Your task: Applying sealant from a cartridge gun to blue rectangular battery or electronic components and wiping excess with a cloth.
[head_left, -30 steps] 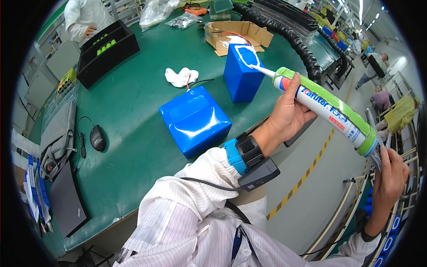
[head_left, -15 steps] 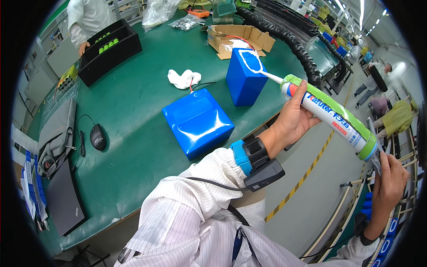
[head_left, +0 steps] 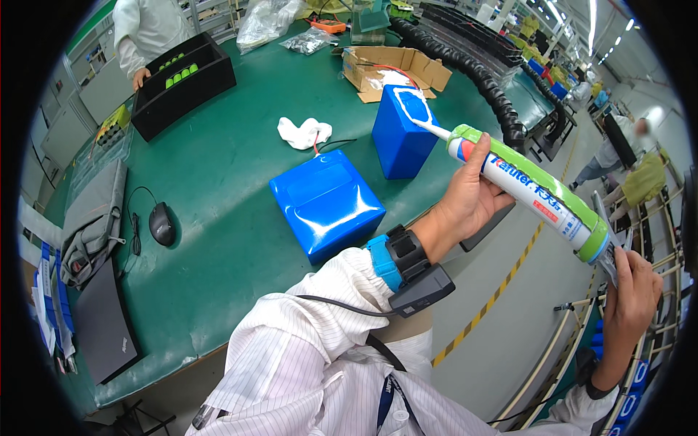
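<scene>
My left hand is wrapped around the front of a white and green sealant cartridge, supporting it from below. At its rear end, my right hand is closed around the metal handle of a caulking gun, partly hidden by the fingers. The white nozzle points left and its tip meets the top of an upright blue-wrapped battery pack. A white sealant bead runs in a loop on that top. Beside it lies a second blue battery pack with red and black wires.
Behind the packs are an open cardboard box and crumpled white tissue. A mouse, a laptop and a grey bag lie on the left. Across the green table, another person's hand touches a black tray.
The nozzle tip has moved left along the near edge of the upright pack's top, and both hands have shifted left with the cartridge. The bead now follows more of that near edge.
</scene>
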`<state>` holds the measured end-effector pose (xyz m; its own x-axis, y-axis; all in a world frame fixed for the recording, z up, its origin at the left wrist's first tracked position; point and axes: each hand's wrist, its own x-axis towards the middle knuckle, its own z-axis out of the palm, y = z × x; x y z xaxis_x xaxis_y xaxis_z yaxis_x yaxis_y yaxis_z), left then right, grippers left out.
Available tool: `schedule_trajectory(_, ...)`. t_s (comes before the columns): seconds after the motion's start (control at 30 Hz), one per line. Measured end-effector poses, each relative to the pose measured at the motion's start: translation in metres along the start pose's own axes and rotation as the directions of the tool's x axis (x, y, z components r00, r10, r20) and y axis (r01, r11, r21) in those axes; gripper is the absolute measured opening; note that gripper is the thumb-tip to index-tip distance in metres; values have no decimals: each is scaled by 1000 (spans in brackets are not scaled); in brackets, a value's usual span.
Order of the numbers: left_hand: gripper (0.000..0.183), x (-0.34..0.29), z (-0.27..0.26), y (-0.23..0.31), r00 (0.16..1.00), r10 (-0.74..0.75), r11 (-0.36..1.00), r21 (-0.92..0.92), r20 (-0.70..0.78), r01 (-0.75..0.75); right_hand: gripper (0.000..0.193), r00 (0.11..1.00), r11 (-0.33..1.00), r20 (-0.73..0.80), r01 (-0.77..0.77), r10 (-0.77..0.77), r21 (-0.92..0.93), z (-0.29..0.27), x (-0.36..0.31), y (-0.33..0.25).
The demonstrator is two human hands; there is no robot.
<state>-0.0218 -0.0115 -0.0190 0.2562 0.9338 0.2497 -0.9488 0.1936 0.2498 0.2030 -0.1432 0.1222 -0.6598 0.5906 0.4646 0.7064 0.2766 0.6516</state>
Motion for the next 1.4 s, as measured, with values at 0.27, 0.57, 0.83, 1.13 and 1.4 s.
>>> schedule_trajectory(0.27, 51, -1, -6, 15, 999, 31, 999, 13, -28, -30, 40, 998, 999, -60, 30, -29, 29, 8, 15, -9)
schedule_trajectory(0.57, 50, 6, -5, 21, 998, 38, 999, 3, -49, -38, 39, 994, 998, -80, 70, -69, 5, 8, 25, -6)
schedule_trajectory(0.83, 49, 4, -11, 25, 998, 35, 999, -10, -50, -36, 40, 996, 998, -68, 60, -58, 26, 12, 27, -10)
schedule_trajectory(1.13, 49, 9, -9, 26, 998, 46, 999, 1, -52, -46, 41, 994, 997, -84, 78, -75, 28, 10, 30, -6)
schedule_trajectory(1.4, 49, 18, -8, 29, 998, 38, 999, 0, -50, -38, 39, 995, 998, -79, 66, -64, 20, 11, 38, -8)
